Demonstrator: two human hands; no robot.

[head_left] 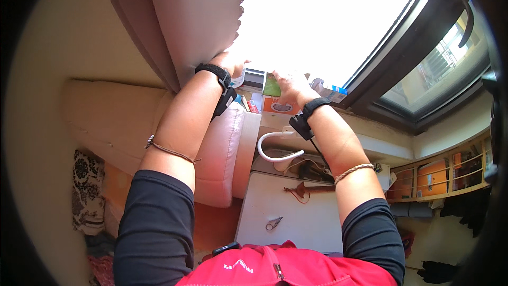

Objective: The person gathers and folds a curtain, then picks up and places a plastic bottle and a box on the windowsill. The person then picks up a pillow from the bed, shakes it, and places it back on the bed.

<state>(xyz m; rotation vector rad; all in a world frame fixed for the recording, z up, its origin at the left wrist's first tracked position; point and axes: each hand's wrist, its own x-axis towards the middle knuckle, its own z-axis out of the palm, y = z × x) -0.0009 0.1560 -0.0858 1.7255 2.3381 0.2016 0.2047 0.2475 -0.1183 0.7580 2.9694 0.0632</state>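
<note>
My left hand [229,63] reaches to the windowsill beside the curtain. Just under it is a white round container [239,78], partly hidden by the hand. Glare washes out the fingers, so I cannot tell whether they grip it. Farther right, my right hand [290,87] lies over an orange and green box [273,105], its fingers stretched out across the green top. A small white and blue carton [332,92] stands right of that hand. Between the hands, several small items with a red one [252,107] lie on the sill.
A pink curtain [196,10] hangs at the left of the bright window. Below the sill are a pink padded cushion [227,153], a white curved lamp arm [264,148] and a white table [312,217] with a small keyring-like metal item [273,224]. An open window sash [423,85] stands at right.
</note>
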